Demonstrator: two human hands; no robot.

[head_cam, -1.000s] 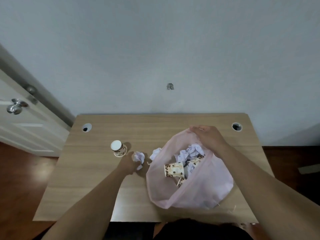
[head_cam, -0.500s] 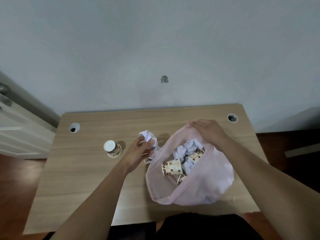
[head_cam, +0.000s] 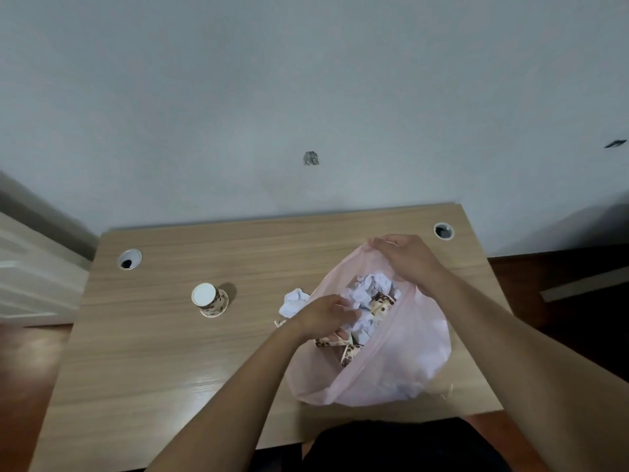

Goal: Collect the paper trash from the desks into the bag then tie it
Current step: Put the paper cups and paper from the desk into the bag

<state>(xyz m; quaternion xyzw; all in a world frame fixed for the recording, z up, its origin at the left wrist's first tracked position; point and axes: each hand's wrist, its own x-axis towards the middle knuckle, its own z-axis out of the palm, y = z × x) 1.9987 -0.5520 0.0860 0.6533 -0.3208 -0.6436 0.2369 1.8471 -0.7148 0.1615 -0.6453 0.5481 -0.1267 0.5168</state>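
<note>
A pink plastic bag (head_cam: pixel 401 362) lies open on the wooden desk (head_cam: pixel 163 352), with crumpled white paper (head_cam: pixel 374 284) and spotted paper cups (head_cam: pixel 383 304) inside. My right hand (head_cam: pixel 405 258) grips the far rim of the bag and holds the mouth up. My left hand (head_cam: pixel 323 316) is at the near rim, inside the mouth, its fingers curled on a crumpled paper ball (head_cam: pixel 357 323). Another crumpled paper (head_cam: pixel 292 301) lies on the desk just left of the bag. A spotted paper cup (head_cam: pixel 209 299) stands upside down further left.
The desk has two cable holes, one at the back left (head_cam: pixel 129 259) and one at the back right (head_cam: pixel 443 230). A wall rises right behind the desk. A white door (head_cam: pixel 27 284) is at the left, and dark wooden floor (head_cam: pixel 561 301) at the right.
My left hand picked a paper ball off the desk, lifted it and carried it right into the bag's mouth. My right hand kept its grip on the rim.
</note>
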